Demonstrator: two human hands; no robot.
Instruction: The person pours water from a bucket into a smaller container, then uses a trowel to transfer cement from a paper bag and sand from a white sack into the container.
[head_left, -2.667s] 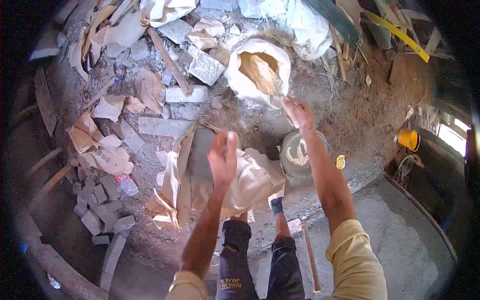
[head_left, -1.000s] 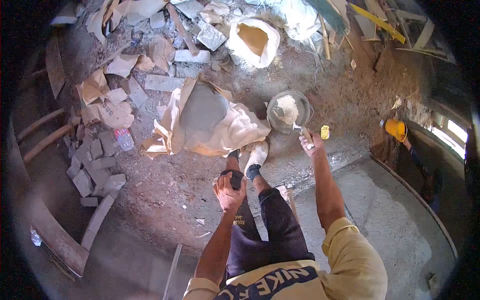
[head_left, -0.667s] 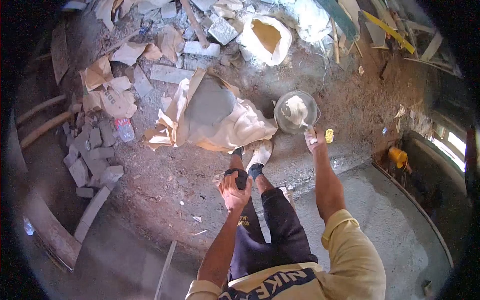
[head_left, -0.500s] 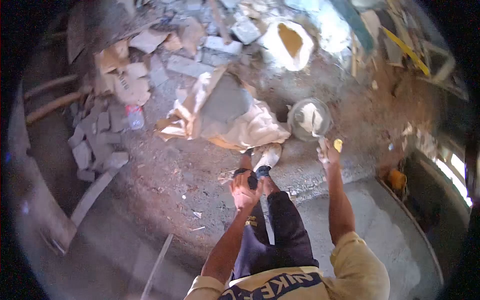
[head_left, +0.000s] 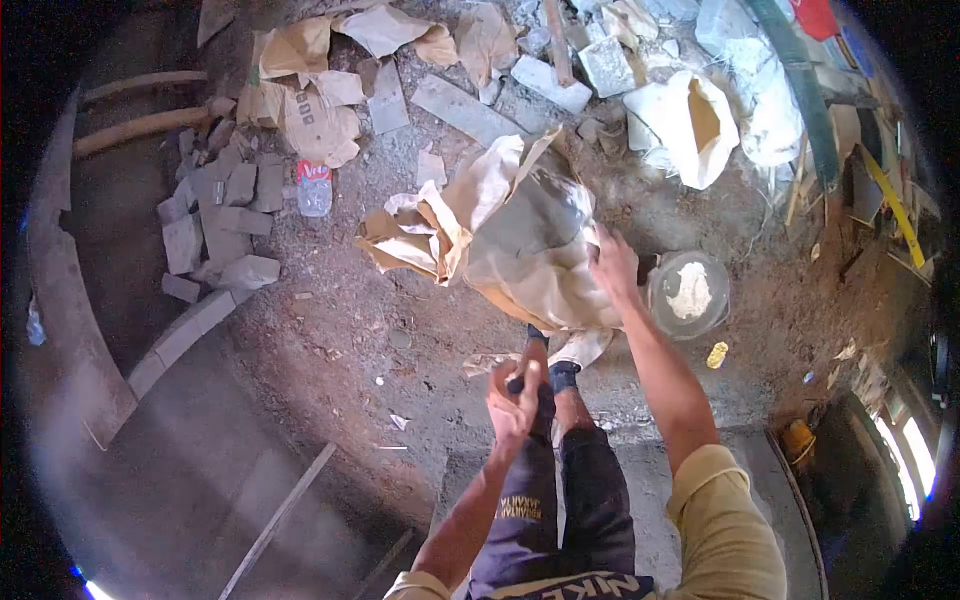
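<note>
A torn paper bag (head_left: 560, 285) of grey powder (head_left: 530, 225) stands before my feet. My right hand (head_left: 614, 265) is closed at its right side, around the pale handle of a small trowel; the blade is blurred against the powder. Right of that hand is a clear round tub (head_left: 722, 305) with whitish powder (head_left: 690, 290) in it. My left hand (head_left: 512, 405) is by my left knee, thumb and fingers apart, with a dark patch between them that I cannot make out clearly.
A yellow piece (head_left: 717, 355) lies below the tub. Broken blocks (head_left: 215, 225) and a plastic bottle (head_left: 314, 190) are at left. Behind the bag are slabs (head_left: 465, 110) and an open white sack (head_left: 690, 130). A long strip (head_left: 280, 515) lies at lower left.
My right hand has moved left from the tub to the bag, and the trowel is out of the tub. My left hand has loosened beside the knee. The view has shifted.
</note>
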